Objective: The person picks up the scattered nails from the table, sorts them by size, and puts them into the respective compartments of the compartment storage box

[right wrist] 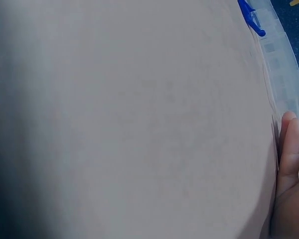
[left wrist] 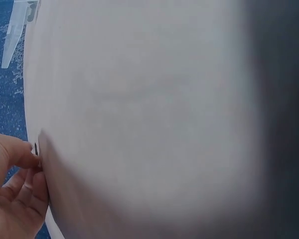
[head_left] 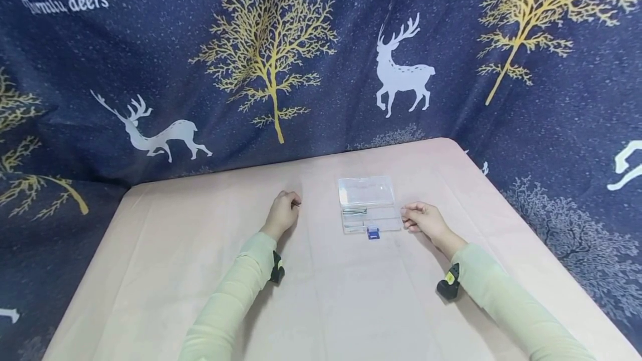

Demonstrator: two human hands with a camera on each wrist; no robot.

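Observation:
A clear plastic compartment box (head_left: 372,212) lies on the table with its lid (head_left: 367,191) tipped back and a blue latch (head_left: 373,233) at its front. Thin metal rods (head_left: 355,211), perhaps nails, lie in its left compartments. My left hand (head_left: 283,213) is left of the box, above the cloth. In the left wrist view its thumb and fingers pinch a small thin dark piece (left wrist: 36,149), mostly hidden; its exact kind is unclear. At the box's right edge is my right hand (head_left: 423,220), whose extended fingers (right wrist: 290,149) touch the side in the right wrist view.
A pale pink cloth (head_left: 351,299) covers the table. Behind and beside it hangs a dark blue curtain (head_left: 331,110) printed with deer and yellow trees. Dark wrist cameras (head_left: 448,283) are strapped over both pale green sleeves.

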